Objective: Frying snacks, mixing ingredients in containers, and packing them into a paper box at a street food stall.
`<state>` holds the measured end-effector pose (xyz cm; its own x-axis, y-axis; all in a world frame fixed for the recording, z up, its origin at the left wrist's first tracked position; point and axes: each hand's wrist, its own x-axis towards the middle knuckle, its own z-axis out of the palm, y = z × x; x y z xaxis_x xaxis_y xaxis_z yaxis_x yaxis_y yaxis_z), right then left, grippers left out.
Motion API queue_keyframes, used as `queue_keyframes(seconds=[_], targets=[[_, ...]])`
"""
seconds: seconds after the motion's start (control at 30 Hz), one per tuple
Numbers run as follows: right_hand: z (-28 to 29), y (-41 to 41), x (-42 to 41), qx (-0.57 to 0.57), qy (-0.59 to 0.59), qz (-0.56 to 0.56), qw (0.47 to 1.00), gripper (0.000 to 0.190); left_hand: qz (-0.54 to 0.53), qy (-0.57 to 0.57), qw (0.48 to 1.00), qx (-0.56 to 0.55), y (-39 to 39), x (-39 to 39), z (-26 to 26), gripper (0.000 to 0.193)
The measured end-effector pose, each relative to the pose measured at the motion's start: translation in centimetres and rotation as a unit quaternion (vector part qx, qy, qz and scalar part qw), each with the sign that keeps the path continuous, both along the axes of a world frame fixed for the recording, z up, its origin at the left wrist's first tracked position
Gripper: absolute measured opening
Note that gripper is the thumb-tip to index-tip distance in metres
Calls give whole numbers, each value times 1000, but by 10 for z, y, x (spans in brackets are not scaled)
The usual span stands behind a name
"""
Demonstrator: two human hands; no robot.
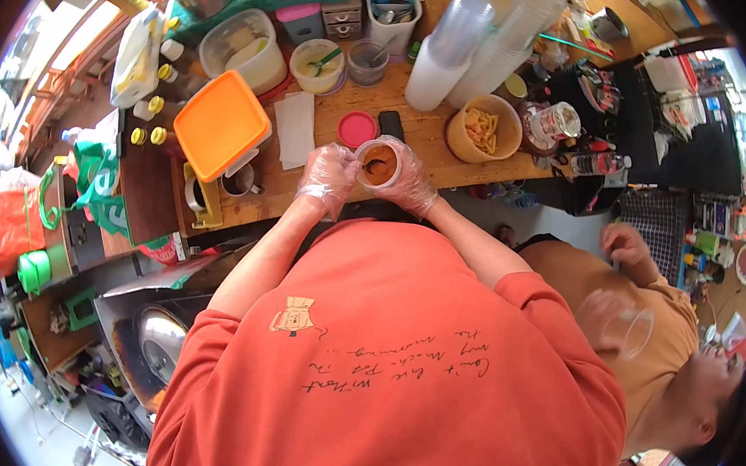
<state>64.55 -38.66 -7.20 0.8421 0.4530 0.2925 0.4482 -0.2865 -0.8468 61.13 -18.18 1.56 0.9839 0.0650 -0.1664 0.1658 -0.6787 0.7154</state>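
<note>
My right hand (414, 180), in a clear plastic glove, grips a small clear plastic tub (387, 183) by its right side. The tub is tilted towards me and holds an orange-brown paste (384, 161). A dark spoon (374, 165) dips into the paste. My left hand (329, 175), gloved the same way, is closed at the tub's left rim around the spoon's handle, which is mostly hidden by the fingers. Just beyond the tub, a round pink lid (357, 128) and a dark phone (391, 126) lie on the wooden table (323, 197).
On the left are an orange-lidded container (222, 126) and white paper (294, 129). Farther back are a tub with a green spoon (317, 65) and stacked plastic cups (450, 48). A bucket of cut yellow pieces (484, 129) stands right. Another person (629, 319) holds a clear cup.
</note>
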Motion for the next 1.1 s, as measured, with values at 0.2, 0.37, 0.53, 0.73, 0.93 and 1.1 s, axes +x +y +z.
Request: queue_keyframes(seconds=[0.2, 0.37, 0.53, 0.73, 0.93, 1.1], targets=[[7, -21, -5, -23, -8, -63, 998, 93, 11, 26, 999, -32, -17, 15, -3, 19], [19, -42, -13, -24, 23, -108, 994, 93, -25, 7, 998, -52, -29, 24, -10, 18], [23, -64, -24, -38, 29, -183, 982, 93, -28, 82, 990, -112, -48, 39, -10, 19], [48, -91, -42, -3, 115, -243, 963, 92, 11, 87, 964, -252, -90, 79, 9, 17], [44, -115, -63, -30, 165, -283, 944, 95, -99, -235, 967, -28, -147, 123, 4, 22], [35, -128, -66, -9, 181, -295, 938, 98, -46, -107, 991, -71, -176, 128, 9, 24]])
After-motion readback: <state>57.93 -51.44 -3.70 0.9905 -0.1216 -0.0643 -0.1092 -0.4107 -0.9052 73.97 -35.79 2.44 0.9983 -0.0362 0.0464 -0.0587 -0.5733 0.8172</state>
